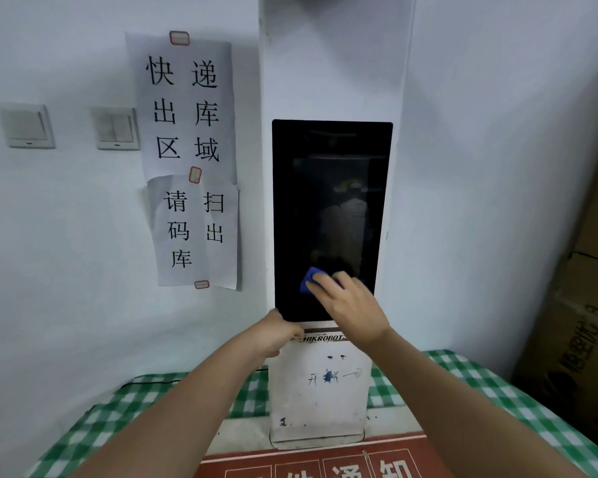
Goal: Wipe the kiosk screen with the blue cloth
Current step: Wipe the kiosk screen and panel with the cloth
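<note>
1. no real containers; a brown cardboard box (pixel 580 339) stood at the right edge against the wall, contents could not be seen.
2. kiosk screen (pixel 330 201) was a tall black glossy panel, switched off, set upright in a white kiosk body (pixel 320 401) with a "hikrobot" label just below the glass and pen scribbles on its lower front.
3. blue cloth (pixel 310 279) was bunched small, pressed flat on the lower part of the screen, mostly covered by fingers, only its left part showing.
4. right hand (pixel 347 305) lay over the cloth with fingers stretched out fairly straight, pushing it against the glass, not curled round it.
5. left hand (pixel 277 334) was at the screen's lower left corner, fingers curled on the kiosk edge beside the label; whether it truly gripped it, cannot tell.
6. kiosk stood on a tabletop covered by a green checked cloth (pixel 497 391), with a red sign (pixel 325 464) lying in front of its base.
7. on the wall left of the kiosk: two taped paper notices (pixel 190 160) with black characters, and two light switches (pixel 26 125) further left.
</note>
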Demonstrator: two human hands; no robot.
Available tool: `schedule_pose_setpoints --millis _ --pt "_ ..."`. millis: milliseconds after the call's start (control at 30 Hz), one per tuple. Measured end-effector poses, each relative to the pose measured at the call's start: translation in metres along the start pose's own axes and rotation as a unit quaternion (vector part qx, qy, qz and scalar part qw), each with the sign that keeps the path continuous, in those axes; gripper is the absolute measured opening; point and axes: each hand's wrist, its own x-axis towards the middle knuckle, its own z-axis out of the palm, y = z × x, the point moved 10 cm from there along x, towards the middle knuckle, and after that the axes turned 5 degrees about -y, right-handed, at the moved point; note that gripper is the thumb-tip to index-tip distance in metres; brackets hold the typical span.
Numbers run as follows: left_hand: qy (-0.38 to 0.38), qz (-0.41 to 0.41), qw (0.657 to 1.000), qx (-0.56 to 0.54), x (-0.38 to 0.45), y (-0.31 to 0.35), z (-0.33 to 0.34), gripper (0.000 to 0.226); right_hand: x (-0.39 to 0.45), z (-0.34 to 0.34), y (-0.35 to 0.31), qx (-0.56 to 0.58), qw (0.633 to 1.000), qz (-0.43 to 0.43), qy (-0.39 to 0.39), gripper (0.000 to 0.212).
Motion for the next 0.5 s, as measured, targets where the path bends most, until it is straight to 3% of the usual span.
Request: schedule_pose_setpoints --millis 133,333,500 --pt "0.000 -0.014 1.000 0.014 0.002 -0.006 0.002 0.055 -0.012 0.008 0.003 0.022 0.999 0.029 -0.003 0.079" --pt "0.012 -0.023 0.999 0.021 0.002 -0.009 0.002 0.063 -0.034 0.035 -0.014 -0.014 0.997 -0.051 -0.053 0.070" --pt "0.000 -0.004 1.000 0.007 0.007 0.000 0.007 0.059 -0.015 0.004 0.017 0.013 1.000 0.027 0.003 0.077"
